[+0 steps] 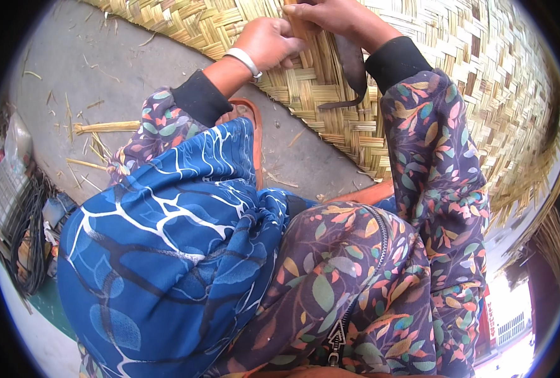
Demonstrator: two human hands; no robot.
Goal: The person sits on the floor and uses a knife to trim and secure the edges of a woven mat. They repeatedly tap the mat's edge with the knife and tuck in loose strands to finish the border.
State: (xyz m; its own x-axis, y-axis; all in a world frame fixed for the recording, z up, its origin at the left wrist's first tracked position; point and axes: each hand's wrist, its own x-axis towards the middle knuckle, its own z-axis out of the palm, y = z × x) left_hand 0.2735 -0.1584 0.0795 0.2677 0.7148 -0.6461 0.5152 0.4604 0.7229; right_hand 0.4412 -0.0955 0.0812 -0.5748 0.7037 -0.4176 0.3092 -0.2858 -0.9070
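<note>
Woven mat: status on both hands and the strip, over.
Left hand and right hand both pinching a pale strip at the woven mat. Dark curved blade lies on the mat under the right wrist. Nothing blocking.

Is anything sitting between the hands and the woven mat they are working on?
Nothing visible does. The left hand and right hand are already on the woven mat, gripping a strip at its surface. A dark curved tool lies on the mat just below the right wrist, beside the fingers, not between them and the weave.
</note>
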